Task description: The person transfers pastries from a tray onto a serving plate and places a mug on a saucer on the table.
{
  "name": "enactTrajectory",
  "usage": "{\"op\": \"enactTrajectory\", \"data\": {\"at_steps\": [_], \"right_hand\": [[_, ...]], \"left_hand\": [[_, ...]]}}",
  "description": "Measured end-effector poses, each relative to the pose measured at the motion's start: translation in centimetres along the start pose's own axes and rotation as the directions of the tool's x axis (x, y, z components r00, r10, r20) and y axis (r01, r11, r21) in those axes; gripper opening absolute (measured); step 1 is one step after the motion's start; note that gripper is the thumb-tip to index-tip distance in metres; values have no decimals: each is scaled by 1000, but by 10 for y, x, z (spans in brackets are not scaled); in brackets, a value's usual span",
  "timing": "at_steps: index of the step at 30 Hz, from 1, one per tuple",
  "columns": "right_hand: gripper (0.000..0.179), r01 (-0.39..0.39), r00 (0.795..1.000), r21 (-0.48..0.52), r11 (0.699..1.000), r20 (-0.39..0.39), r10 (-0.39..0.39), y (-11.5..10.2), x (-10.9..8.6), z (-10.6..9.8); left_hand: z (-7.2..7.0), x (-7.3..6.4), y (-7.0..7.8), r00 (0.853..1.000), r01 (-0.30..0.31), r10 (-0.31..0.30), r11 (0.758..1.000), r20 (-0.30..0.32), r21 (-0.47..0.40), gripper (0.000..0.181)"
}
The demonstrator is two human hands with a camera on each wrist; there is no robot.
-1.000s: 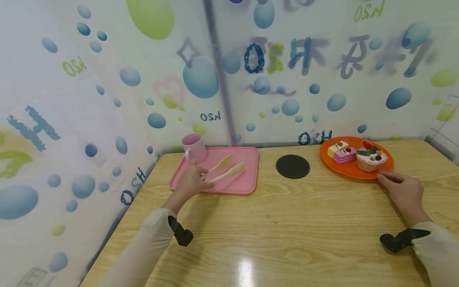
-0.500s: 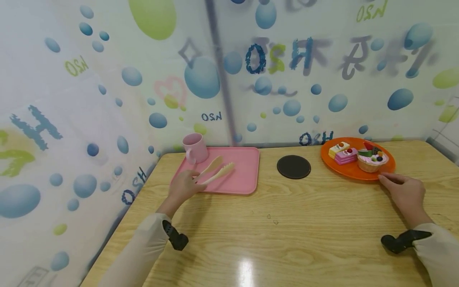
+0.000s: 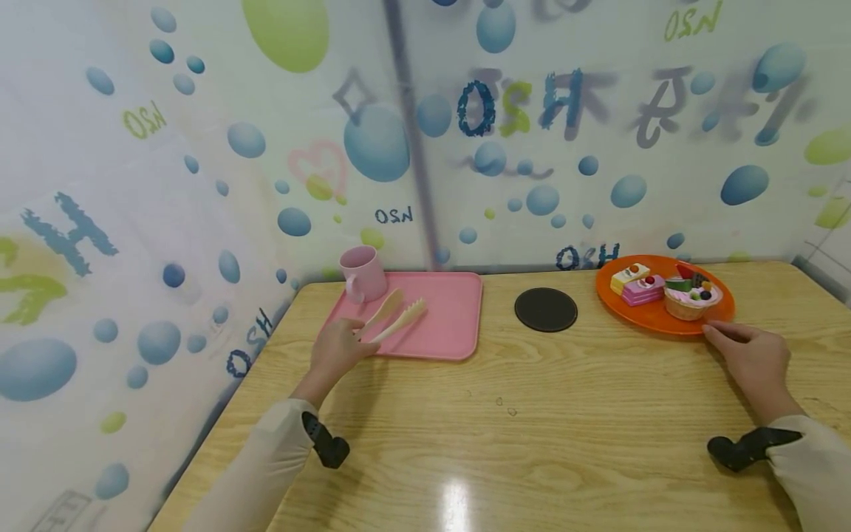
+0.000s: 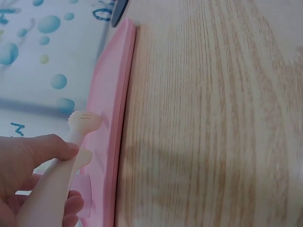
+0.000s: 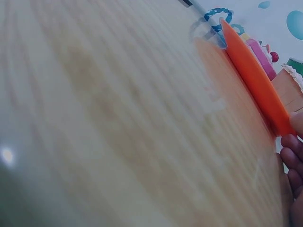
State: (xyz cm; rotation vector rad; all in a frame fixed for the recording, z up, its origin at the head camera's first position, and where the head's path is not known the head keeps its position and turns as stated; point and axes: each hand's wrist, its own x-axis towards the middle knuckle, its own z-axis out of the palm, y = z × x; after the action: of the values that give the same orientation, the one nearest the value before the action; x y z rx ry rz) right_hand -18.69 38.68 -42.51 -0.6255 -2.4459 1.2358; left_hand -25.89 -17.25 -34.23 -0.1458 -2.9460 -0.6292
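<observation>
My left hand [image 3: 335, 351] grips a pair of cream tongs [image 3: 402, 319] by the handle end, over the front left of the pink tray [image 3: 455, 325]. In the left wrist view the thumb presses on one arm of the tongs [image 4: 52, 187], with fingers curled beneath; one tip is scalloped. A pink mug [image 3: 364, 275] stands at the tray's back left corner. On the right, my right hand [image 3: 754, 358] pinches the near rim of an orange plate [image 3: 638, 314]. The plate bears a yellow cake slice [image 3: 625, 278], a pink cake slice [image 3: 643, 290] and a fruit tart [image 3: 691, 301].
A round black coaster [image 3: 546, 309] lies between tray and plate. The wooden table [image 3: 532, 443] ends at a wall [image 3: 518, 185] printed with bubbles at the back, and another wall runs along the left.
My left hand has drawn the tongs left and slightly back toward me over the tray. The right hand stays at the plate's rim.
</observation>
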Motion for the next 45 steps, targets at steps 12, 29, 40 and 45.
{"op": "enactTrajectory", "data": {"at_steps": [12, 29, 40, 45], "right_hand": [[63, -11, 1000, 23, 1000, 11, 11, -3, -1, 1], [63, -12, 1000, -9, 1000, -11, 12, 1, 1, 0], [63, -18, 1000, -17, 1000, -14, 18, -1, 1, 1], [60, -16, 1000, -26, 1000, -21, 16, -2, 0, 1]], "left_hand": [[6, -5, -4, 999, 36, -37, 999, -10, -35, 52], [11, -7, 0, 997, 26, -16, 990, 75, -141, 53], [20, -12, 9, 988, 82, -62, 986, 141, -142, 30], [24, -12, 9, 986, 83, -66, 990, 151, -111, 33]]}}
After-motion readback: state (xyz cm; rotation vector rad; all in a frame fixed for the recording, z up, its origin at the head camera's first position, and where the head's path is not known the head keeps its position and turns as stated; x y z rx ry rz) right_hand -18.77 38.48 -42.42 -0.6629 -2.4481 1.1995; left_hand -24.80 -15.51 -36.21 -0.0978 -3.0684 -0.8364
